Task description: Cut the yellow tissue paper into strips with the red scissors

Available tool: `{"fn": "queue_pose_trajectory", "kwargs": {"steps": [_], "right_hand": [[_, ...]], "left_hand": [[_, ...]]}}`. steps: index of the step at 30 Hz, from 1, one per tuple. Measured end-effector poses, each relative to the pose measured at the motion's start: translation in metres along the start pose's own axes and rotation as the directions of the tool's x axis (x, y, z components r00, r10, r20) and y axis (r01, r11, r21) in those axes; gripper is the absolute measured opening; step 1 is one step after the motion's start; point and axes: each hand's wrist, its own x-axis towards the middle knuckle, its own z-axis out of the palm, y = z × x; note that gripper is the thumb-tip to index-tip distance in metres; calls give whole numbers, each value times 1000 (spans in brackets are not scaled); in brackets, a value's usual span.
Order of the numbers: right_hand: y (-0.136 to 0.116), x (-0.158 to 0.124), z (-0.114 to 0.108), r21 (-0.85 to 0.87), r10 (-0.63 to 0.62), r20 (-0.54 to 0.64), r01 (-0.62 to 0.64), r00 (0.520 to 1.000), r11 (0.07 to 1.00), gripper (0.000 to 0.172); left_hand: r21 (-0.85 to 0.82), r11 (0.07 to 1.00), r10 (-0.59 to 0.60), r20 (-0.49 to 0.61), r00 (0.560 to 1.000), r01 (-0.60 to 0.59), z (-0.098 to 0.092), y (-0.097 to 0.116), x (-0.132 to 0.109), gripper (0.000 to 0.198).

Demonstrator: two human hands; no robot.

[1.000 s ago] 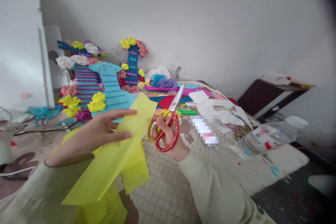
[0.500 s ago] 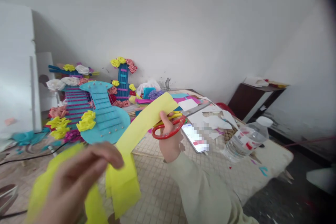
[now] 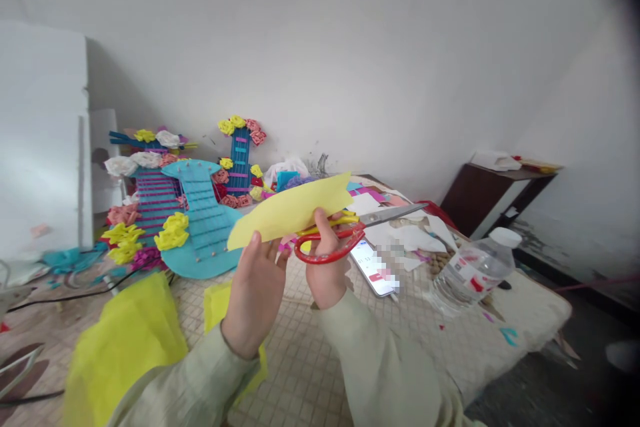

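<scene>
A pale yellow strip [image 3: 290, 210] is stretched between my two hands above the table. My left hand [image 3: 257, 293] pinches its left end with the thumb in front. In my right hand [image 3: 327, 270] are the red-handled scissors [image 3: 330, 252], with the blades pointing right, and the thumb presses the strip's lower edge. Thin yellow pieces lie against the scissors, partly hidden. More yellow sheets [image 3: 130, 340] lie at the lower left, and another yellow piece shows behind my left forearm.
Blue boards [image 3: 200, 227] with paper flowers stand at the back left. A lit phone [image 3: 375, 270], white paper scraps [image 3: 417, 237] and a water bottle [image 3: 470, 273] are on the right. A dark cabinet [image 3: 490, 200] stands beyond the table.
My left hand has moved right and up and taken hold of the strip's left end. The strip, which hung down to the lower left, is now raised closer to level.
</scene>
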Motion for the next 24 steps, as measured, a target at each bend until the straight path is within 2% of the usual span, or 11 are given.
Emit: {"fn": "queue_pose_trajectory", "kwargs": {"steps": [5, 8, 11, 13, 14, 17, 19, 21, 24], "right_hand": [[9, 0, 4, -40, 8, -21, -9, 1000, 999, 24], [17, 3, 3, -57, 58, -15, -59, 998, 997, 24], [23, 10, -4, -77, 174, 77, -168, 982, 983, 26], [26, 12, -9, -104, 263, 202, -246, 944, 964, 31], [27, 10, -11, -130, 308, 269, -282, 913, 950, 34], [31, -5, -16, -298, 481, 431, -382, 763, 875, 34], [31, -22, -19, -476, 599, 517, -376, 612, 795, 34], [30, -37, -20, -606, 688, 541, -343, 483, 718, 32], [27, -52, -22, -677, 748, 540, -329, 387, 659, 34]], "left_hand": [[-71, 994, 73, -118, 990, -82, -5, 6, 12, 12], [-54, 985, 152, -182, 972, -164, -15, 12, 18, 16], [-6, 970, 235, -230, 944, -243, -27, 24, 26, 21], [29, 958, 284, -236, 929, -286, -35, 34, 33, 24], [45, 951, 308, -228, 924, -306, -38, 40, 37, 25], [80, 930, 368, -185, 911, -360, -45, 59, 47, 26], [96, 919, 392, -148, 908, -381, -47, 69, 51, 28], [110, 911, 409, -111, 906, -398, -48, 77, 53, 27], [116, 899, 432, -79, 898, -422, -48, 81, 52, 26]]}}
